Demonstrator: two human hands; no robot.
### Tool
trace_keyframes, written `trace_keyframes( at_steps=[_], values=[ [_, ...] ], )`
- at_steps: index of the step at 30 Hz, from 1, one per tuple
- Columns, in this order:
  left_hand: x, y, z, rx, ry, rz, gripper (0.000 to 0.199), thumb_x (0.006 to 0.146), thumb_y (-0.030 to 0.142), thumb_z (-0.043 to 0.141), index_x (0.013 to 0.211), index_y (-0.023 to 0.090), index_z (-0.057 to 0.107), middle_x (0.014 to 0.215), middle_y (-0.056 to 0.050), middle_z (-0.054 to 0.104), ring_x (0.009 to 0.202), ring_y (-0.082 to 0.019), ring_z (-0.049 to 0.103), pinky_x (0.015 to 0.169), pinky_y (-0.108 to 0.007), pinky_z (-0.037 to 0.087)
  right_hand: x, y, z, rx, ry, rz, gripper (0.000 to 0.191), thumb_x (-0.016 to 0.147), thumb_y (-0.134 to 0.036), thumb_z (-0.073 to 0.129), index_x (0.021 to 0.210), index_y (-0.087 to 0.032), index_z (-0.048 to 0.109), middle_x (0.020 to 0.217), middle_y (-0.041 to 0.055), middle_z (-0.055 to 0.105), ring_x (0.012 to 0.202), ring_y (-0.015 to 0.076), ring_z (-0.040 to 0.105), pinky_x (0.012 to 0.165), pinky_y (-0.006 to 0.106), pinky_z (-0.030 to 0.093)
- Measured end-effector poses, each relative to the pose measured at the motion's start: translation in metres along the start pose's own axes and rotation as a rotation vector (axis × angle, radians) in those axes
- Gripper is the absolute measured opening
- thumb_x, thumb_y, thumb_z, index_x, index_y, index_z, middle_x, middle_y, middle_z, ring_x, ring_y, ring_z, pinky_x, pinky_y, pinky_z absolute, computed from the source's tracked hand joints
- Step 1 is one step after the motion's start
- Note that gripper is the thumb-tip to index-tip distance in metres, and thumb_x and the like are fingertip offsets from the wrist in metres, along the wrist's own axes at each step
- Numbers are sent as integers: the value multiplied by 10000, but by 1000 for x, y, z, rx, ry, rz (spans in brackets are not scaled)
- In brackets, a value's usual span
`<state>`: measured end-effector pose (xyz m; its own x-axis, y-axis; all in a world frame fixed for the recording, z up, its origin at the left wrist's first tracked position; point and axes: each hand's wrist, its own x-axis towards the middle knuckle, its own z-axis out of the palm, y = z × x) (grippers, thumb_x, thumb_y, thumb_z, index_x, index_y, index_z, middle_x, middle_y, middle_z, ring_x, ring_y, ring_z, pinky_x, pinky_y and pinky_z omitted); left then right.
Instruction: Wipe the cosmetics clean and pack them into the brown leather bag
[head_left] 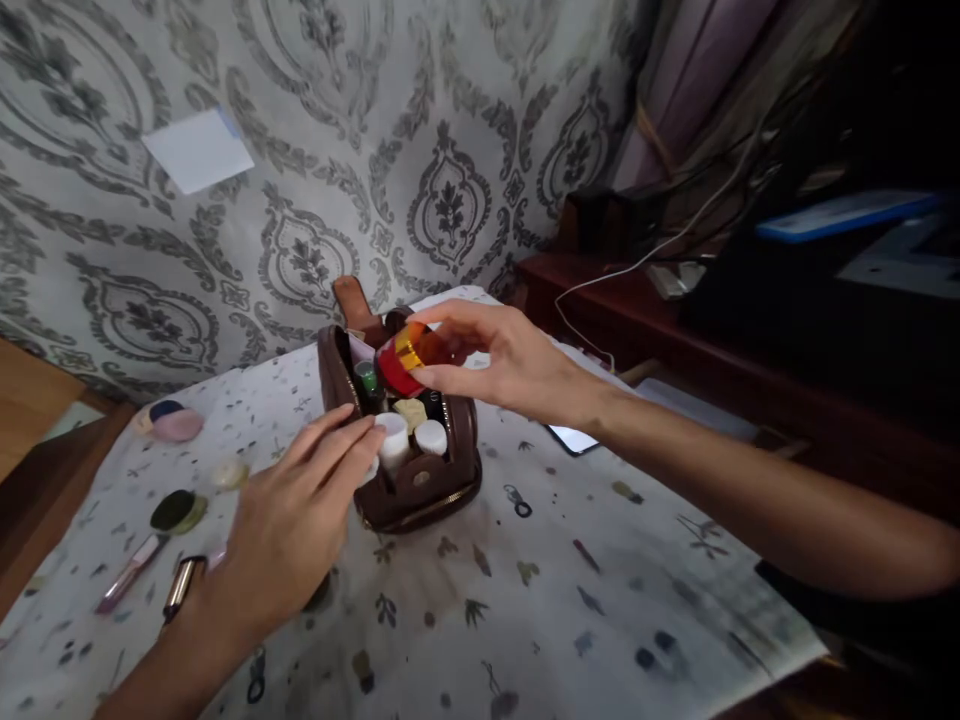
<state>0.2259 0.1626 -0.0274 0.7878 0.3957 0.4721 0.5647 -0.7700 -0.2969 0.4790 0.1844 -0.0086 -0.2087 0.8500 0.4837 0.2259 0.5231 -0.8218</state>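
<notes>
A brown cosmetic bag [424,505] stands unzipped on the table, full of small containers. Above its far side, my right hand [499,360] grips a red jar with a gold band and an orange top [397,365], tilted, between thumb and fingers. My left hand [311,500] reaches over the bag's near left edge with fingers stretched out, their tips by a white-capped jar [392,440]. Next to that jar inside the bag are a second white cap [430,438], a crumpled yellowish piece [411,412] and a green-topped bottle [366,378]. The bag's lower contents are hidden.
On the patterned white tablecloth [525,600] at left lie a pink sponge [178,424], a dark round compact [174,510], a pink tube [129,575] and a gold-black tube [180,588]. A phone [574,440] lies beneath my right forearm. A white cable [637,265] hangs at right.
</notes>
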Motion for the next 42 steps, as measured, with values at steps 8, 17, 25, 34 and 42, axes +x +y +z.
trace_keyframes(
  at_steps=[8, 17, 25, 34, 42],
  values=[
    [-14, -4, 7, -190, 52, -37, 510, 906, 20, 451, 1366, 206, 571, 1283, -74, 677, 1314, -288, 541, 1049, -433, 506, 26, 8, -11, -437, -380, -128, 140, 824, -250, 675, 941, -175, 660, 770, 2, 636, 754, 155, 579, 685, 274, 407],
    [-38, -1, 31, -127, 151, -142, 472, 1005, 439, 335, 1414, 327, 544, 1199, -62, 717, 1241, -339, 598, 1010, -564, 535, 46, 18, -9, -360, -551, -202, 141, 843, -302, 689, 750, -212, 632, 765, -4, 614, 808, 168, 585, 757, 307, 442],
    [-42, -4, 31, -224, 105, -185, 399, 948, 402, 527, 1332, 340, 615, 1171, -34, 729, 1205, -329, 627, 998, -533, 568, 71, 25, 10, -273, -821, -221, 288, 685, -27, 769, 602, -206, 559, 638, -60, 568, 681, 119, 558, 669, 263, 434],
    [-35, 2, 26, -114, 113, -136, 476, 991, 228, 383, 1438, 329, 511, 1258, -39, 697, 1281, -322, 575, 1066, -562, 500, 77, 38, 34, -209, -831, -92, 390, 523, 60, 813, 501, -209, 532, 531, -74, 522, 551, 105, 535, 538, 269, 390],
    [-28, 5, 26, -89, 143, -108, 516, 955, 120, 446, 1442, 281, 500, 1266, -50, 697, 1280, -299, 580, 1031, -486, 542, 71, 68, 30, -31, -590, -55, 267, 631, -71, 845, 628, -218, 622, 633, -64, 622, 746, 141, 631, 633, 264, 455]
  ],
)
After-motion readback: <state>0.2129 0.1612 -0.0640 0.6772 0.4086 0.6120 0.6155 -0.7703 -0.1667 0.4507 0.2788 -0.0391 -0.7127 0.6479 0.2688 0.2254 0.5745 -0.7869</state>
